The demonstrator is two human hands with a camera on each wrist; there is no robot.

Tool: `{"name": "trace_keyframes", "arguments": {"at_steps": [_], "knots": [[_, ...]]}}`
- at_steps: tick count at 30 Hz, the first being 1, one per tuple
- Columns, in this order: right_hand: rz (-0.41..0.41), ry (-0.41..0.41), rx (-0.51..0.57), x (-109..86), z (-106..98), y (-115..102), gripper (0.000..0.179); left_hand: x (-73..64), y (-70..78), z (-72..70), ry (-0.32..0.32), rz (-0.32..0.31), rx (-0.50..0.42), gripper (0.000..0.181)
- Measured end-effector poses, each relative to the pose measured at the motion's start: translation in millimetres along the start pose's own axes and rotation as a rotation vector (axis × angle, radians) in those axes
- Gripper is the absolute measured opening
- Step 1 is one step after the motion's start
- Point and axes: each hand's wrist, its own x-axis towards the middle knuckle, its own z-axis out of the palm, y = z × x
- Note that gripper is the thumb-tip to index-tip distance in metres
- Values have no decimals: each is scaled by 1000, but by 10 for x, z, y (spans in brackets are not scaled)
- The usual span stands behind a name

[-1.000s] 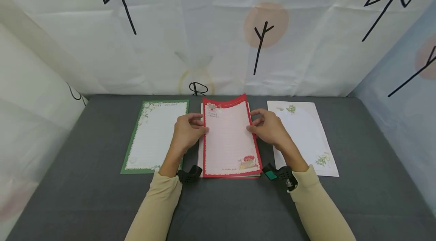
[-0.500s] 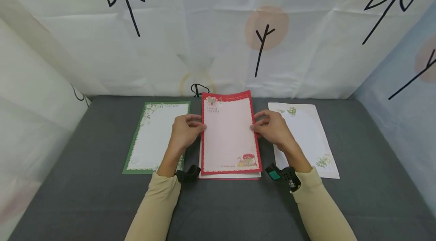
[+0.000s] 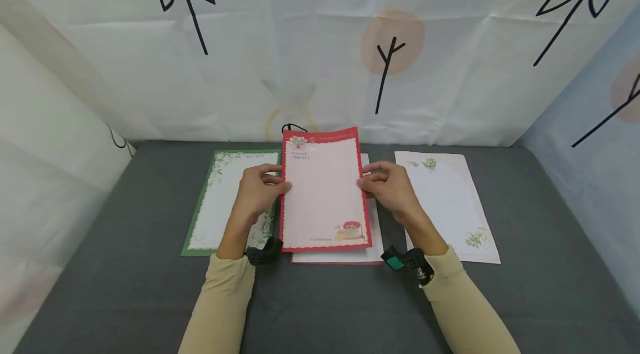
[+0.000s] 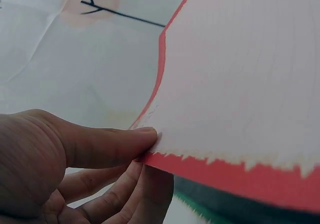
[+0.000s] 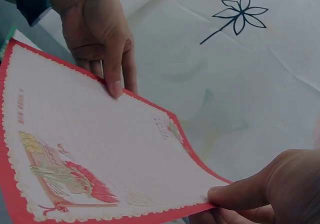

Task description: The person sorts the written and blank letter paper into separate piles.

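Observation:
A sheet of red-bordered letter paper (image 3: 322, 193), printed with flowers at the top and a small picture at its lower right, is held up by both hands. My left hand (image 3: 257, 190) pinches its left edge, thumb on top and fingers beneath, as the left wrist view shows. On the opposite edge my right hand (image 3: 390, 187) pinches it the same way. The sheet bends slightly along its length in the right wrist view. Below it, a stack of paper (image 3: 340, 258) with a white sheet on top is partly hidden.
To the left lies green-bordered letter paper (image 3: 210, 215), partly covered by the left hand and forearm. White paper with green leaf prints (image 3: 447, 198) lies to the right, overlapped by the right wrist. A dark grey cloth (image 3: 320, 309) covers the table, and a printed curtain (image 3: 320, 65) hangs behind.
Both hands have lifted the red-bordered sheet off the stack and carried it to the left, uncovering more of the white sheet below.

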Motion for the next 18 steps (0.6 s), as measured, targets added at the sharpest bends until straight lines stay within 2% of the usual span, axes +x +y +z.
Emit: {"name": "trace_keyframes", "arguments": {"at_steps": [4,9,14,18], "knots": [[11,-36,70,50,186,-59,32,3,-39,-143,49,-16,44,44],[49,-66,112,160,509,-145,30,-21,-106,-415,120,-45,105,44],[71,-98,99,286,871,-204,25,-72,-196,-678,194,-124,147,47],[103,-129,80,355,1133,-247,22,-91,-284,-809,260,-182,174,48]]}}
